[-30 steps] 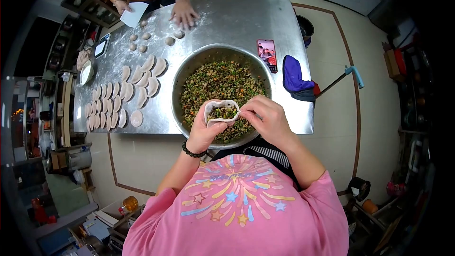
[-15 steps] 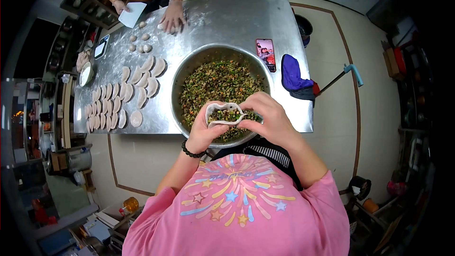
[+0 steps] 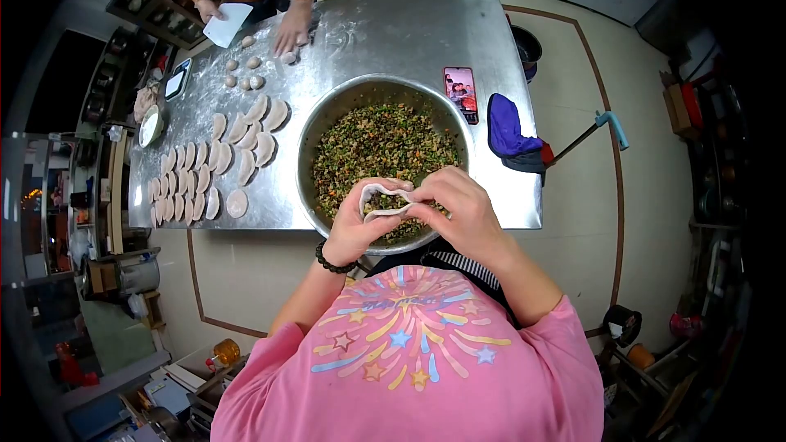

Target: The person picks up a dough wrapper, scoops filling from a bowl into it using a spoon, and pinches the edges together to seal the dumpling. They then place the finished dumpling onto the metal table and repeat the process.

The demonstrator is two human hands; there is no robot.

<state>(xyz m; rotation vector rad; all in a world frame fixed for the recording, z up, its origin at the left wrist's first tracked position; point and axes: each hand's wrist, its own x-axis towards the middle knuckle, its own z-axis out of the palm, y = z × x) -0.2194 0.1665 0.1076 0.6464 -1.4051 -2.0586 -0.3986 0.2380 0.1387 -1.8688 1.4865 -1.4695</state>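
A dough wrapper [image 3: 390, 214] with chopped filling in it is held over the near side of a large metal bowl [image 3: 304, 188]. My left hand [image 3: 357, 225] cups it from the left, fingers curled around its outside. With thumb and fingertips, my right hand [image 3: 455, 209] pinches the wrapper's right edge. The wrapper's top still gapes, showing filling between its walls. Green, brown and orange chopped filling [image 3: 377, 143] covers the bottom of the bowl. To the left, rows of folded dumplings [image 3: 201, 180] lie on the metal table [image 3: 368, 29], and one round wrapper [image 3: 237, 204] lies flat near its edge.
Across the table, a co-worker's hand [image 3: 292, 30] presses dough; the other holds a white scraper [image 3: 228, 24]. Several dough balls [image 3: 254, 62] lie nearby. A phone [image 3: 461, 94] and a purple cloth item [image 3: 512, 127] sit right of the bowl. A small white bowl [image 3: 151, 126] stands at left.
The wrapper's opening has narrowed at the right, where my right hand has shifted slightly left along the edge. The co-worker's pressing hand has drawn together and a dough piece shows beside it.
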